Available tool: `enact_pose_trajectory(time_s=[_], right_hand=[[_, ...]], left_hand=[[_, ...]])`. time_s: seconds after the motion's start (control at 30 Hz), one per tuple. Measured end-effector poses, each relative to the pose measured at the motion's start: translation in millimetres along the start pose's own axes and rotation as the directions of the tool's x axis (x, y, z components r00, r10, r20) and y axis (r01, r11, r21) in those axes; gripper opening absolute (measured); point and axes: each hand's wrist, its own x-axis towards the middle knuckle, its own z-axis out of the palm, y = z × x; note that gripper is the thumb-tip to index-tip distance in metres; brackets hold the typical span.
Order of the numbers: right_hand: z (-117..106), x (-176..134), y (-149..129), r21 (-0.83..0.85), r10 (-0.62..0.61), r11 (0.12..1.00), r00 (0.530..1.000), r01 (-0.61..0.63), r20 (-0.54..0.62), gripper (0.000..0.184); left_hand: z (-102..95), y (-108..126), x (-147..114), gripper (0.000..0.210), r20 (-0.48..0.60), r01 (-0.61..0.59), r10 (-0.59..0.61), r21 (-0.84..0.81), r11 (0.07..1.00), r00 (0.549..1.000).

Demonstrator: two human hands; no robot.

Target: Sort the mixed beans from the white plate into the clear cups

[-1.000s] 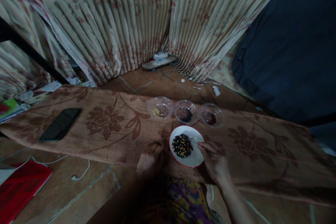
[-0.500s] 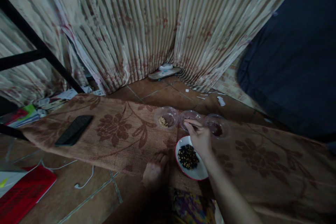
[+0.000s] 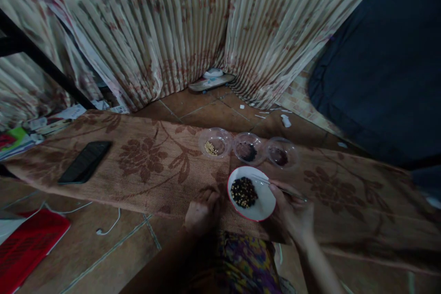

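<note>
In my right hand (image 3: pixel 292 211) is a pair of metal tweezers (image 3: pixel 285 189), its tips over the right inner side of a white bowl with a red rim (image 3: pixel 265 202). Mixed black and pale yellow beans (image 3: pixel 244 192) lie in that bowl. Behind it stand three clear plastic cups: the left cup (image 3: pixel 225 144) holds pale beans, the middle cup (image 3: pixel 241 147) black ones, the right cup (image 3: pixel 291 154) dark reddish ones. My left hand (image 3: pixel 202 211) rests with curled fingers on the cloth's near edge, left of the bowl; I see nothing in it.
A brown flowered cloth (image 3: pixel 193 183) covers the long narrow surface. A black phone (image 3: pixel 85 162) lies on its left part. Beyond are a skateboard (image 3: pixel 212 82), scraps on the tiled floor and striped curtains (image 3: pixel 165 32). A red bag (image 3: pixel 37 243) and white earphones (image 3: pixel 109 229) are at lower left.
My right hand has drawn back from the middle cup toward me and to the right, bringing the tweezers over the bowl. My left hand stays by the bowl. The view has shifted slightly.
</note>
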Motion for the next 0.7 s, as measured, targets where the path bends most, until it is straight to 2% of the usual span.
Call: enact_pose_trajectory(time_s=[0.13,0.3,0.53,0.7], right_hand=[[-18.3,-24.2,21.0,-0.1,0.042,0.994,0.995,-0.032,0.095,0.027],[-31.3,-37.1,28.1,-0.152,0.072,0.987,0.987,-0.05,0.142,0.029],[-31.9,-32.5,23.4,-0.231,0.017,0.972,0.979,0.032,0.205,0.027],[-31.3,-33.3,21.2,-0.259,0.017,0.965,0.981,0.034,0.194,0.028]], left_hand=[[1.4,-1.4,0.1,0.017,0.004,0.003,-0.003,0.012,1.0,1.0],[0.3,-1.6,0.6,0.016,0.022,0.001,-0.001,0.004,1.0,1.0],[-1.1,-0.8,0.4,0.016,0.02,0.009,-0.009,0.014,1.0,1.0],[-0.8,-0.7,0.2,0.012,0.003,-0.001,0.001,0.02,1.0,1.0]])
